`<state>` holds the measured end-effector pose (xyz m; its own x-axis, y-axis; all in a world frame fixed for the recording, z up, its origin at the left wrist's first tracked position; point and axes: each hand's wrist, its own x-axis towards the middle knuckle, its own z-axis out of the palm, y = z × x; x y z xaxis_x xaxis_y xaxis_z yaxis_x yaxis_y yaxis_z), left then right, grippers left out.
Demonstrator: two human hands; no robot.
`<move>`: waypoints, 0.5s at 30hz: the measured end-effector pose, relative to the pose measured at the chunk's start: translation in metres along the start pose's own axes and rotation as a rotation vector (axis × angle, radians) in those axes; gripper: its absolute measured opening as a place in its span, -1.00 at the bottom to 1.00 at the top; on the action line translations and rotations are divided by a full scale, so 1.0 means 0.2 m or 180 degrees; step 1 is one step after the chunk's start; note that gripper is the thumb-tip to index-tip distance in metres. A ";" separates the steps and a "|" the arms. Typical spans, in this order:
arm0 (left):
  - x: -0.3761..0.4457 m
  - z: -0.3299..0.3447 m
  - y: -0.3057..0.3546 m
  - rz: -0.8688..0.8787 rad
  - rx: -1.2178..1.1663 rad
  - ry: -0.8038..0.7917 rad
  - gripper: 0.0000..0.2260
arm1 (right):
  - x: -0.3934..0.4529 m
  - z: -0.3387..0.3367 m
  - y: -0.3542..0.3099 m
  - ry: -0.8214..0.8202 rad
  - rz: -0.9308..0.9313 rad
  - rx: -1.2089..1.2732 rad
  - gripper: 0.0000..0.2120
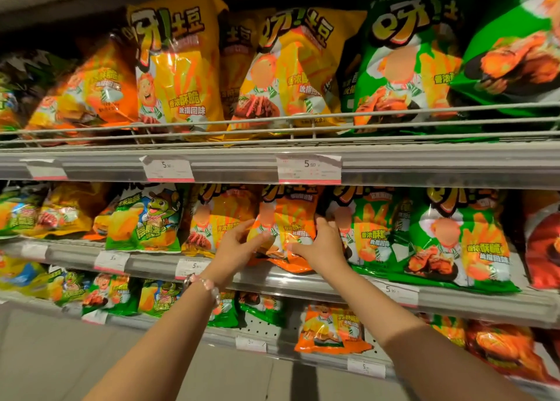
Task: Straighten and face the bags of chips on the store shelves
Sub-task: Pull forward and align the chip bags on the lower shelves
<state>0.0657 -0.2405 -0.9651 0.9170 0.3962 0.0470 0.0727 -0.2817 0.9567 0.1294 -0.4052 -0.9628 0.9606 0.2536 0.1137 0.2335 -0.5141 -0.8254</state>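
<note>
Between my left hand (242, 243) and right hand (322, 246) stands the orange chip bag (288, 219), fingers curled round its side edges; light, puffy, slippery film, best gripped at those sides.

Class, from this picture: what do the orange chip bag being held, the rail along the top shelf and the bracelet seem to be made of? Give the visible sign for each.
Orange chip bag: glossy plastic film, probably; it shows creases and bright glare.
Rail: thin pale rods, likely coated metal wire.
Bracelet: round, translucent pinkish beads, glass or stone; cannot tell which.

Chip bags (289, 219) on shelf (333, 282), between hands (281, 246)
</note>
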 end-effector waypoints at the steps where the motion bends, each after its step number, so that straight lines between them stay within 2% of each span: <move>1: 0.01 0.00 0.00 0.0056 0.0045 -0.0084 -0.48 | 0.00 0.00 -0.01 0.0012 0.0019 0.0003 -0.28; 4: 0.02 0.01 -0.02 0.0205 -0.0086 -0.0048 -0.61 | -0.01 0.01 -0.02 0.0070 0.0035 0.0075 -0.27; 6: 0.01 0.00 -0.03 0.0323 -0.0227 -0.0026 -0.67 | -0.03 0.01 -0.03 0.0128 -0.0019 0.0441 -0.30; 9: 0.00 -0.04 -0.05 0.0530 -0.0216 -0.0087 -0.64 | -0.08 0.01 -0.06 0.0174 -0.0111 0.0901 -0.29; 15: -0.01 -0.15 0.00 0.0490 -0.0116 -0.0349 -0.60 | -0.11 0.01 -0.11 0.0177 -0.0086 0.1123 -0.42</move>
<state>0.0524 -0.2154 -0.9575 0.9535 0.2528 0.1639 -0.0841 -0.2991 0.9505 0.1029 -0.3988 -0.9487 0.9638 0.2134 0.1599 0.2016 -0.1908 -0.9607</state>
